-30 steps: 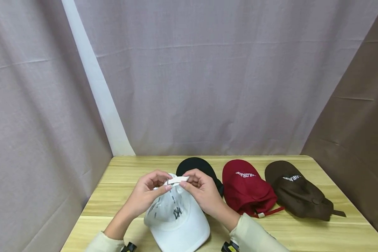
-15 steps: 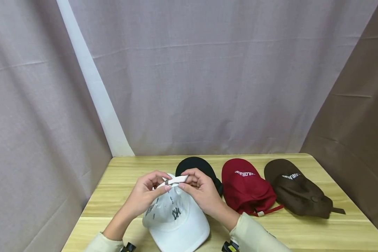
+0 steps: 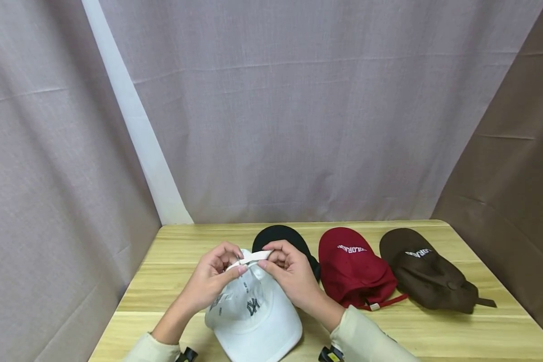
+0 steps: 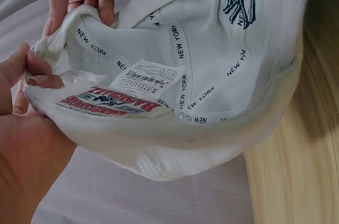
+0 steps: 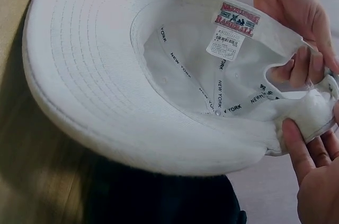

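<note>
A white baseball cap with a dark embroidered logo is held up at its back in the head view, brim toward the person. My left hand pinches the back edge beside the strap's buckle. With thumb and fingers, my right hand pinches the white strap near its free end. In the left wrist view the cap's inside shows a white tag and "NEW YORK" tape. From the right wrist, the underside of the brim and the back opening are visible, with left-hand fingers showing through it.
Behind the white cap lies a black cap, partly hidden by the right hand. To the right lie a red cap and a dark brown cap, both with lettering, on the wooden table. Grey curtains enclose the table.
Both hands keep their hold on the cap's back. The strap and fingers shift slightly. The view has shifted a little; the other caps lie unmoved.
</note>
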`<state>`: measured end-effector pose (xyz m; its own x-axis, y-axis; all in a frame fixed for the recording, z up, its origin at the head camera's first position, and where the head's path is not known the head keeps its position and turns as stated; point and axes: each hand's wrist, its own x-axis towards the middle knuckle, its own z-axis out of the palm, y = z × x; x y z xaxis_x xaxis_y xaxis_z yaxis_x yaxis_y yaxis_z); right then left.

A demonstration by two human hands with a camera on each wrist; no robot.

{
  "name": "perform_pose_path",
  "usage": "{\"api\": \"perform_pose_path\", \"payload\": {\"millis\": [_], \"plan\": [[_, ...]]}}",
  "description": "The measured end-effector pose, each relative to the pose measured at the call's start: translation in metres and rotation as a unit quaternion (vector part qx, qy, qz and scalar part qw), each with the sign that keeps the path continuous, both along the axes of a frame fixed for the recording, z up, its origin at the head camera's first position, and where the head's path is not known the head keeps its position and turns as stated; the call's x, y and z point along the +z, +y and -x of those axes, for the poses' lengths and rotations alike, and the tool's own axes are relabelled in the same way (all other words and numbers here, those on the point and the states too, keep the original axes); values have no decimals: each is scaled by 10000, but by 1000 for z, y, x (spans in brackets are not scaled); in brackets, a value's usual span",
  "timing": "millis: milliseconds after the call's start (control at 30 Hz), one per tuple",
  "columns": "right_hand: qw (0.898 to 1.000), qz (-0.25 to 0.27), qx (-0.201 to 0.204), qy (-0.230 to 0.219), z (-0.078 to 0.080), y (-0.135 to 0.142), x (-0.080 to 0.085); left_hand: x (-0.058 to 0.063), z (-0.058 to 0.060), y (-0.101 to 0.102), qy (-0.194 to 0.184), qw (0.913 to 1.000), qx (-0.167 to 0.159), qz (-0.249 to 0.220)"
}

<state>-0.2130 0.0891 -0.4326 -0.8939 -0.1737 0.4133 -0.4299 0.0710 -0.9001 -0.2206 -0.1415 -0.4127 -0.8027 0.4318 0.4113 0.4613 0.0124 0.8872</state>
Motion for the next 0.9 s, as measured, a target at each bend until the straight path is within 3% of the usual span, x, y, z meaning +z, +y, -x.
{"api": "perform_pose_path", "payload": {"millis": [167, 433, 667, 900], "plan": [[9999, -35, -102, 110, -1, 0, 0, 2, 0, -1, -70, 10000, 26, 15], [9997, -66, -29, 217, -1, 0, -1, 3, -1, -3, 53, 9978, 545, 386], [9993, -158, -43, 340, -2, -2, 2, 1, -3, -2, -85, 9981, 573, 197], [9988, -227, -217, 370, -2, -2, 2, -1, -1, -3, 81, 9986, 523, 57]]}}
